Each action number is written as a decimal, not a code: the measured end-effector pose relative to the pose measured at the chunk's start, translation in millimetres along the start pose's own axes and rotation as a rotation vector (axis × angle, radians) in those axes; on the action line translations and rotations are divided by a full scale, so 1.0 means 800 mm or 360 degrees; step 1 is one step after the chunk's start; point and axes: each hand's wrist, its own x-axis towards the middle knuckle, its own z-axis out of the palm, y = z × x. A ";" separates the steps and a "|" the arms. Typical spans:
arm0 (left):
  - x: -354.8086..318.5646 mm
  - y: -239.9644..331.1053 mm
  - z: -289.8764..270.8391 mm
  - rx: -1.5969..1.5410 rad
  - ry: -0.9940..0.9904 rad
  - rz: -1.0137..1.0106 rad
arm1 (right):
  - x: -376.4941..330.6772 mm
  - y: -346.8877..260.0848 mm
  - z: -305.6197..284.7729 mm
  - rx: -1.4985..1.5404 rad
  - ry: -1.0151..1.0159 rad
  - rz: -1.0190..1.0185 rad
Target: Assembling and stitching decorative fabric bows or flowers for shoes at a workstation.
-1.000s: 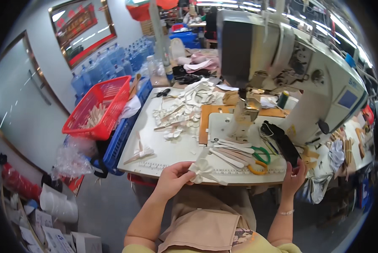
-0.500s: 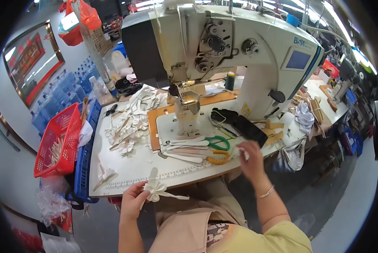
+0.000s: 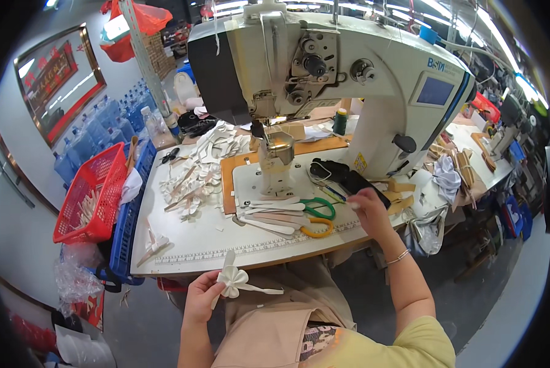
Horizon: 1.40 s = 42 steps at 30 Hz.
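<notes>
While the left hand hung below the tabletop edge, its fingers were pinched shut on a white bow, whose long tails trailed rightward over the person's lap. That bow was off the tabletop, just under its near edge, above the beige apron.

Over on the right, the right hand rested at the near right part of the tabletop, fingers curled loosely; I could not tell whether they gripped anything. It sat just beside a black case and near the scissors, one pair green-handled, one orange. A fan of pale strips lay touching the scissors, in front of the sewing machine.

Farther left, a heap of white bows covered the tabletop beside a brown board. Beyond the left edge stood a red basket against a blue crate, with water bottles behind them.
</notes>
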 end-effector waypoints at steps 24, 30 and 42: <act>0.014 0.063 -0.032 0.0113 0.0265 0.0178 | 0.092 -0.219 0.243 0.1083 -0.0547 0.0183; 0.058 0.070 0.003 0.0260 0.0051 0.0284 | 0.033 -0.222 0.183 0.1952 -0.1222 0.0867; 0.052 0.007 0.047 -0.0025 0.0624 0.0521 | 0.022 -0.245 0.194 0.1911 -0.0916 0.0648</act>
